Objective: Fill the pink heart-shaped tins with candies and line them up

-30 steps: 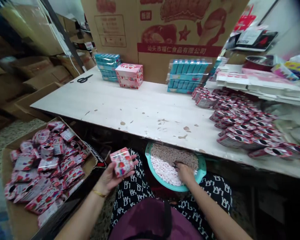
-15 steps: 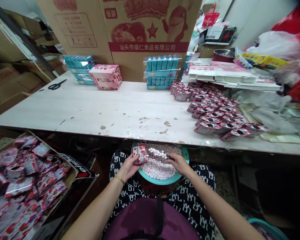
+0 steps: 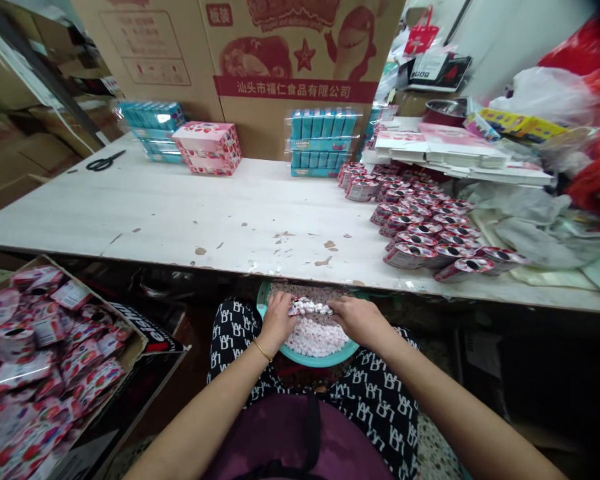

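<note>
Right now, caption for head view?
Left hand grips small pink carton, right hand touches it, above teal plastic candy bowl.

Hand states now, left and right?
Left hand: closed on the small box.
Right hand: at the box's other end, grip unclear.

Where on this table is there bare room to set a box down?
Free: the tabletop stretch from the scissors and pink carton to the rows of pink tubs, in front of the blue packs. Crowded: the right end, with tubs, flat cartons and bags. Over the basin, left hand and right hand meet at a small box.
</note>
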`<state>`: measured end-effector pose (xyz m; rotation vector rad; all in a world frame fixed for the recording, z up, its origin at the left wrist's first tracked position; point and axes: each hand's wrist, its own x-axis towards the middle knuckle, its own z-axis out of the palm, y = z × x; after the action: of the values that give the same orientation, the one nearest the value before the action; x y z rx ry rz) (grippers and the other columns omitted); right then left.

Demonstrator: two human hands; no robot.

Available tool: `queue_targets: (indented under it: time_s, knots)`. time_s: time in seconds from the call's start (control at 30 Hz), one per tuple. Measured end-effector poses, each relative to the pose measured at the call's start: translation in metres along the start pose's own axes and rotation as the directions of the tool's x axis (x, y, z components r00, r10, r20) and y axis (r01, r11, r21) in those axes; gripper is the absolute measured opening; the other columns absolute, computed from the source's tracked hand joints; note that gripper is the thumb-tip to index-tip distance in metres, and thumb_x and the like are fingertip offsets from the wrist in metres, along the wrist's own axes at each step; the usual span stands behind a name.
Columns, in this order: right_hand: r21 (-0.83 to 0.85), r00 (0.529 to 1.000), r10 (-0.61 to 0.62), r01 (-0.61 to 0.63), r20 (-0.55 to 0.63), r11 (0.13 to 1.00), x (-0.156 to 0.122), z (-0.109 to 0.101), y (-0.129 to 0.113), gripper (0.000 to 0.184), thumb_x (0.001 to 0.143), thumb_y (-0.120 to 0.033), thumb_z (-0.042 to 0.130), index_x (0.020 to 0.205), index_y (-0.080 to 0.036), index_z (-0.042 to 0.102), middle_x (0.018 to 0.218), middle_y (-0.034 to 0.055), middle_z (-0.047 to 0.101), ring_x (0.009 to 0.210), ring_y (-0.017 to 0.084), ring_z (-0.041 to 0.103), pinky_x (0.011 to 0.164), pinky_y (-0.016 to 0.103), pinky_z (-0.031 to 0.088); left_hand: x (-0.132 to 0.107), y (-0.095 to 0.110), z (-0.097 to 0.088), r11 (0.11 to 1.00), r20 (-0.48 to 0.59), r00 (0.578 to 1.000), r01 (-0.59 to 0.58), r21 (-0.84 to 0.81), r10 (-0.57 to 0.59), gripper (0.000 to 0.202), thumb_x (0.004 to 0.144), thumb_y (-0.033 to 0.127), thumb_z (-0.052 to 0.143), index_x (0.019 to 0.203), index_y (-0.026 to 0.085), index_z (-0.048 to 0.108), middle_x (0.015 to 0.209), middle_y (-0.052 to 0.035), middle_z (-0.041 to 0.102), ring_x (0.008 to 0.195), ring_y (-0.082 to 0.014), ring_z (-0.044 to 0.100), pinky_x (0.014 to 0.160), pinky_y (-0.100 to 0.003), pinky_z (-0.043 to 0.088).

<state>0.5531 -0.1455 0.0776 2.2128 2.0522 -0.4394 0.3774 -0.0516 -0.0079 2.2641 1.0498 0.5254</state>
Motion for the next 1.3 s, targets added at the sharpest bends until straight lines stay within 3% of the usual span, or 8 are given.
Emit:
queue_targets:
  time_s: [0.2, 0.33, 0.5, 0.63, 0.77, 0.9, 1.03, 1.3]
  knots:
    - [-0.159, 0.996, -0.082, 0.078, -0.022, 0.984, 0.003, -0.016, -0.035, 0.022, 0.078, -0.012, 0.037, 0.082, -0.015, 0.058, 0.08, 0.0107, 0.058, 0.078, 0.022, 0.055, 0.064, 0.03, 0.038, -0.002, 0.002, 0.01, 0.999, 0.059, 0.998, 0.005, 0.051, -0.008, 0.034, 0.063, 0.009, 0.056, 0.095, 0.021, 0.051, 0.095, -0.0055, 0.051, 0.091, -0.0214, 0.045, 0.08, -0.035, 0.036]
    - [-0.161, 0.997, -0.056, 0.046, -0.054, 0.986, -0.007, -0.016, -0.008, 0.021, 0.079, -0.013, 0.037, 0.088, -0.017, 0.056, 0.083, 0.0085, 0.058, 0.077, 0.019, 0.055, 0.065, 0.028, 0.038, -0.003, -0.008, 0.002, 0.996, 0.011, 0.999, 0.049, -0.07, -0.049, 0.036, 0.063, 0.008, 0.053, 0.096, 0.021, 0.052, 0.094, -0.0052, 0.056, 0.091, -0.0214, 0.048, 0.082, -0.035, 0.037]
    - [0.049, 0.984, 0.157, -0.161, 0.083, 0.986, 0.0, 0.047, 0.026, 0.025, 0.08, -0.014, 0.04, 0.1, -0.017, 0.053, 0.092, 0.0106, 0.06, 0.083, 0.02, 0.057, 0.072, 0.03, 0.037, -0.009, -0.027, -0.017, 0.891, -0.048, 0.963, 0.226, -0.395, -0.266, 0.034, 0.064, 0.019, 0.057, 0.097, 0.022, 0.05, 0.089, -0.0019, 0.058, 0.081, -0.0177, 0.055, 0.076, -0.03, 0.04]
    - [0.218, 0.979, 0.155, -0.182, 0.133, 0.959, 0.034, 0.105, -0.002, 0.03, 0.082, -0.023, 0.042, 0.11, -0.021, 0.05, 0.1, 0.0076, 0.061, 0.092, 0.019, 0.056, 0.076, 0.029, 0.038, -0.012, -0.037, -0.018, 0.764, -0.027, 0.937, 0.266, -0.588, -0.348, 0.038, 0.063, 0.027, 0.062, 0.098, 0.021, 0.047, 0.091, -0.002, 0.059, 0.082, -0.0161, 0.056, 0.077, -0.028, 0.041]
    - [0.353, 0.984, 0.141, -0.17, 0.105, 0.92, 0.051, 0.121, -0.017, 0.035, 0.082, -0.029, 0.043, 0.116, -0.022, 0.046, 0.108, 0.0047, 0.059, 0.098, 0.016, 0.054, 0.079, 0.025, 0.038, -0.014, -0.041, -0.022, 0.736, -0.056, 0.912, 0.29, -0.612, -0.406, 0.041, 0.063, 0.031, 0.064, 0.098, 0.02, 0.046, 0.09, -0.0021, 0.058, 0.079, -0.015, 0.056, 0.073, -0.026, 0.042]
    - [0.464, 0.993, 0.104, -0.12, 0.06, 0.877, 0.036, 0.102, 0.007, 0.032, 0.079, -0.029, 0.046, 0.111, -0.022, 0.048, 0.104, 0.0027, 0.061, 0.094, 0.016, 0.055, 0.075, 0.024, 0.039, -0.016, -0.039, -0.033, 0.82, -0.104, 0.922, 0.277, -0.501, -0.374, 0.04, 0.065, 0.032, 0.061, 0.1, 0.019, 0.046, 0.091, -0.0025, 0.059, 0.081, -0.0153, 0.056, 0.074, -0.026, 0.043]
    - [0.51, 0.998, 0.053, -0.035, -0.02, 0.859, 0.016, 0.058, 0.023, 0.031, 0.077, -0.03, 0.049, 0.107, -0.025, 0.051, 0.099, 0.0024, 0.063, 0.09, 0.018, 0.056, 0.074, 0.027, 0.04, -0.015, -0.028, -0.03, 0.94, -0.072, 0.964, 0.232, -0.252, -0.257, 0.034, 0.07, 0.023, 0.055, 0.103, 0.021, 0.048, 0.093, -0.0023, 0.06, 0.082, -0.0164, 0.057, 0.074, -0.028, 0.043]
    - [-0.009, 0.998, -0.015, 0.016, 0.057, 1.0, 0.005, -0.01, -0.009, 0.027, 0.081, -0.029, 0.04, 0.101, -0.024, 0.057, 0.09, 0.0071, 0.062, 0.083, 0.021, 0.059, 0.069, 0.031, 0.042, -0.01, -0.004, -0.004, 0.997, 0.03, 0.999, 0.023, 0.072, -0.025, 0.041, 0.066, 0.01, 0.054, 0.106, 0.021, 0.049, 0.103, -0.0052, 0.058, 0.096, -0.0204, 0.051, 0.083, -0.033, 0.039]
